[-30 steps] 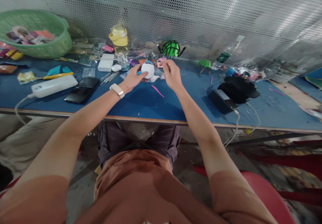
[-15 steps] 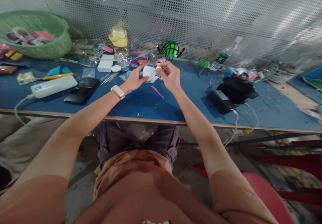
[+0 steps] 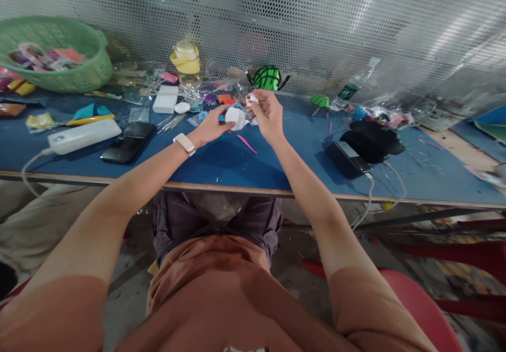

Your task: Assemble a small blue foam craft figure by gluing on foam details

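My left hand (image 3: 213, 126), with a pale band on the wrist, pinches a white rounded piece (image 3: 235, 118) above the blue table (image 3: 221, 167). Something blue shows just behind that piece. To its right, my right hand (image 3: 269, 114) is closed on a small white piece (image 3: 254, 99) between thumb and fingers. The two pieces are apart. A pink plastic tool (image 3: 247, 144) lies on the table below my hands. An orange packet (image 3: 225, 99) is just behind them.
A green basket (image 3: 79, 72), white power bank (image 3: 85, 136), black phone (image 3: 128, 142) and yellow-lidded bottle (image 3: 187, 62) stand left. Behind is a green and black round object (image 3: 268, 78). On the right are a black device (image 3: 348, 159) and a clear bottle (image 3: 356, 86).
My right hand has moved slightly up and away from the white rounded piece with the small white piece. My left hand has barely moved.
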`<control>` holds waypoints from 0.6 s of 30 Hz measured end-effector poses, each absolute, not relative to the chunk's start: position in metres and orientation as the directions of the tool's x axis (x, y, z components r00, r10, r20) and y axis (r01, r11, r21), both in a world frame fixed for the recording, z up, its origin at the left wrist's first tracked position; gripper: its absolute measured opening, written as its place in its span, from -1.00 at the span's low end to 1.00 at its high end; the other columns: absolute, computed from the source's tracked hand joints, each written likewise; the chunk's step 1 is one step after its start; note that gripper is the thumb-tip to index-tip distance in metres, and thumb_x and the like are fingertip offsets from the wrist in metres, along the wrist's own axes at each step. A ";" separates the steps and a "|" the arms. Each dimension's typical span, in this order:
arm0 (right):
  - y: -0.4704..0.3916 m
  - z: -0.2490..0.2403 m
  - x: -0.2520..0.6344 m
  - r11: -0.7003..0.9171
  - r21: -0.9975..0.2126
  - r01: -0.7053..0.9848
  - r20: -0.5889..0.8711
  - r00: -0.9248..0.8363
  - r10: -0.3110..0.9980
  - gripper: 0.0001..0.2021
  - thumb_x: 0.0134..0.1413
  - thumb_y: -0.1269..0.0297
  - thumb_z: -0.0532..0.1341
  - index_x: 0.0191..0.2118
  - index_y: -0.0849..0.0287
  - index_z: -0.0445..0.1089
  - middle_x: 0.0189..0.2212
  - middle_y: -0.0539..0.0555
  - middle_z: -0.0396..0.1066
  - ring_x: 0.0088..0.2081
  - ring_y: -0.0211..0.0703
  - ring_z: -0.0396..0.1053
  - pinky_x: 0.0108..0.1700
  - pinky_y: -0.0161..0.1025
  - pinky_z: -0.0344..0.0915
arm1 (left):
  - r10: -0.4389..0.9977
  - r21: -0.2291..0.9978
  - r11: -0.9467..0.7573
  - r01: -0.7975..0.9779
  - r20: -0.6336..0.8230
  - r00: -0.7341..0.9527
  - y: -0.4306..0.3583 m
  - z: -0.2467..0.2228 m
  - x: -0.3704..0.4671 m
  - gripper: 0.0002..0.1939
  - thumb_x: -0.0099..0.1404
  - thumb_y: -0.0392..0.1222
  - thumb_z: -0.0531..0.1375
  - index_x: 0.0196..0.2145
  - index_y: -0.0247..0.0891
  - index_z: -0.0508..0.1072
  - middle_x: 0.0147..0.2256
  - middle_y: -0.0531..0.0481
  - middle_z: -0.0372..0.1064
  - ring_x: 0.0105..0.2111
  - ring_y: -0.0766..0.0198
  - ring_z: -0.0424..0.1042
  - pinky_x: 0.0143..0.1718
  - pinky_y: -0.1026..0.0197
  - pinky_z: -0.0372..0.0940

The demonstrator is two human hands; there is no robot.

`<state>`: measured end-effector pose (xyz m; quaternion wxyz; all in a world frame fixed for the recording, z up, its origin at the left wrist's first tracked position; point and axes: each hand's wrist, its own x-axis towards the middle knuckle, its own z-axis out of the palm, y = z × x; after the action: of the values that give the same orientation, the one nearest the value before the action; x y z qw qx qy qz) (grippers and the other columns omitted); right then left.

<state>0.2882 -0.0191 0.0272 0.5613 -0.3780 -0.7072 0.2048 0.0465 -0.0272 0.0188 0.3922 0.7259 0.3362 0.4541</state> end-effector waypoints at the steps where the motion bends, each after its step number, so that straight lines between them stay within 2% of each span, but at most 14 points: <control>1: -0.017 0.026 0.289 0.632 -0.714 0.301 0.641 -0.082 0.763 -0.15 0.33 -0.75 0.19 0.32 -0.16 0.51 0.14 0.20 0.66 -0.02 0.12 0.67 0.00 0.17 0.75 | 0.842 0.886 -0.448 0.117 0.375 0.388 -0.029 0.022 0.046 -0.44 0.46 -0.37 0.44 0.37 -0.32 0.59 0.35 -0.38 0.57 0.11 -0.12 0.74 0.12 -0.18 0.77; 4: -0.012 0.024 0.293 0.648 -0.708 0.282 0.658 -0.071 0.750 -0.12 0.26 -0.77 0.25 0.29 -0.13 0.58 0.09 0.17 0.69 -0.04 0.12 0.68 0.02 0.18 0.75 | 0.810 0.942 -0.328 0.069 0.243 0.533 -0.034 0.032 0.037 -0.58 0.46 -0.28 0.50 0.22 -0.31 0.66 0.19 -0.30 0.67 -0.04 0.00 0.78 0.06 -0.12 0.77; 7: -0.012 0.023 0.294 0.638 -0.718 0.280 0.652 -0.051 0.756 -0.12 0.21 -0.78 0.30 0.23 -0.12 0.63 0.03 0.13 0.71 -0.08 0.06 0.67 0.00 0.10 0.74 | 0.727 0.985 -0.165 0.050 0.087 0.681 -0.034 0.040 0.023 -0.53 0.40 -0.13 0.61 0.18 -0.29 0.67 0.12 -0.29 0.73 -0.06 -0.01 0.82 0.09 -0.10 0.76; 11: -0.021 0.028 0.291 0.585 -0.754 0.298 0.609 -0.018 0.793 -0.14 0.24 -0.76 0.29 0.19 -0.09 0.66 0.06 0.16 0.72 -0.06 0.05 0.66 -0.04 0.05 0.74 | 0.669 0.995 -0.021 0.097 -0.058 0.741 -0.030 0.041 0.010 -0.44 0.33 -0.03 0.67 0.16 -0.24 0.65 0.02 -0.29 0.78 -0.10 -0.08 0.86 0.05 -0.11 0.77; 14: -0.028 0.031 0.288 0.552 -0.775 0.306 0.579 -0.003 0.815 -0.12 0.22 -0.78 0.29 0.16 -0.07 0.67 0.07 0.17 0.72 -0.05 0.07 0.66 -0.05 0.07 0.74 | 0.646 0.981 -0.012 0.193 -0.140 0.750 -0.030 0.040 0.008 -0.44 0.33 0.05 0.66 0.15 -0.20 0.64 -0.11 -0.23 0.79 -0.21 -0.09 0.86 -0.05 -0.11 0.77; 18: -0.030 0.033 0.286 0.545 -0.781 0.304 0.578 0.021 0.816 -0.05 0.09 -0.87 0.27 0.08 -0.05 0.67 -0.04 0.15 0.70 -0.10 0.06 0.65 -0.11 0.04 0.72 | 0.619 0.968 -0.113 0.224 -0.108 0.778 -0.032 0.041 0.010 -0.43 0.32 0.16 0.64 0.10 -0.19 0.67 -0.13 -0.22 0.78 -0.27 -0.09 0.86 -0.22 0.01 0.75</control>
<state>0.2863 -0.0297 0.0326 0.5764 -0.4220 -0.6636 0.2220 0.0102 -0.0324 0.0412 0.5998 0.7275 0.2897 0.1647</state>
